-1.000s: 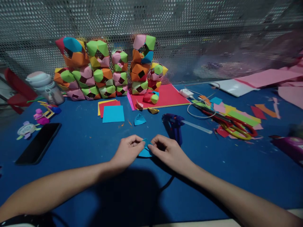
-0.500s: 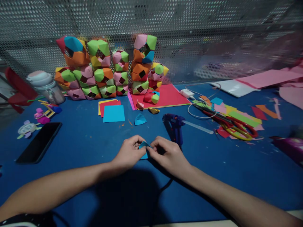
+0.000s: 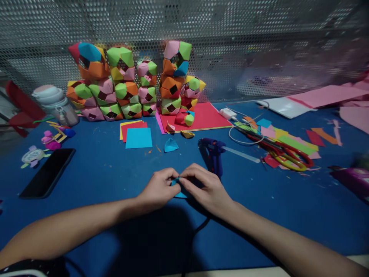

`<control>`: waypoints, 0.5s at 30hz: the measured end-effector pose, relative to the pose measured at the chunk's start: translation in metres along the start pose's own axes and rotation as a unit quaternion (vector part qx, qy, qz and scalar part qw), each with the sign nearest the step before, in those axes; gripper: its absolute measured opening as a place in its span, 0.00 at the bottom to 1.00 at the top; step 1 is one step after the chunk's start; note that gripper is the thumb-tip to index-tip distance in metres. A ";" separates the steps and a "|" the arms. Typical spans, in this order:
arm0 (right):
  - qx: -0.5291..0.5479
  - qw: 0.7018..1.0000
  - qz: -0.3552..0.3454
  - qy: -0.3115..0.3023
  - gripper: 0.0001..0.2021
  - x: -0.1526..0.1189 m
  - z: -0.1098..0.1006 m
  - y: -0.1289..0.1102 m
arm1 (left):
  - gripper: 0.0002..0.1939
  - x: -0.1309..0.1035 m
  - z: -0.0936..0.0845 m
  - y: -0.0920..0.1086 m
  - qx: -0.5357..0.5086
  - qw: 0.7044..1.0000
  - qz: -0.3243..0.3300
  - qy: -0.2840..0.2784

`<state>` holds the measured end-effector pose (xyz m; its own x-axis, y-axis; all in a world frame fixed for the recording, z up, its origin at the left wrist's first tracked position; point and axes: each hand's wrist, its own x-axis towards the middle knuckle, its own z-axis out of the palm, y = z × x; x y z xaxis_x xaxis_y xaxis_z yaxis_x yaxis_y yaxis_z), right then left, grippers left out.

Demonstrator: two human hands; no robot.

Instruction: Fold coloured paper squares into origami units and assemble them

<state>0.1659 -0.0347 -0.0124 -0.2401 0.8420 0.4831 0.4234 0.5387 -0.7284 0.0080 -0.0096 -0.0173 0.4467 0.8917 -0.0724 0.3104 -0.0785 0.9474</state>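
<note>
A small piece of blue paper is pinched between both my hands above the blue table, with much of it hidden by my fingers. My left hand is closed on its left side. The fingertips of my right hand press its upper right part. Beyond my hands lies a folded blue paper piece. A dark blue glue gun with a clear glue stick rests just past my right hand. Left of the folded piece is a stack of blue, red and yellow paper squares.
Stacked folded-paper balls line the metal mesh at the back. A red sheet lies beside them. Scissors rest on paper scraps at right, near a white cable. A phone and a bottle are at left.
My right fingers have shifted slightly left and up over the paper, closing against the left fingertips. The blue paper's raised peak is now mostly covered. Other things stay put.
</note>
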 end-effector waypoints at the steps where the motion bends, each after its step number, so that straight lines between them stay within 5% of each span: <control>1: -0.004 1.000 -0.001 -0.002 0.05 0.000 0.000 0.000 | 0.03 0.000 0.000 0.000 0.000 1.000 0.005 -0.003; 5: -0.006 1.000 0.004 0.003 0.06 -0.001 -0.001 0.002 | 0.02 0.000 0.000 0.001 0.001 1.000 0.007 -0.002; 11: -0.013 0.996 0.093 -0.010 0.06 0.003 -0.002 0.005 | 0.04 0.006 -0.003 0.002 -0.049 0.996 -0.018 0.073; 15: -0.044 0.996 0.076 -0.022 0.10 0.001 0.002 0.008 | 0.05 0.008 -0.004 0.002 -0.053 0.995 -0.022 0.085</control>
<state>0.1672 -0.0294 -0.0180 -0.2050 0.9149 0.3478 0.5319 0.4024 -0.7451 0.0092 -0.0011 -0.0147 0.2842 0.9562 -0.0692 0.2314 0.0016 0.9729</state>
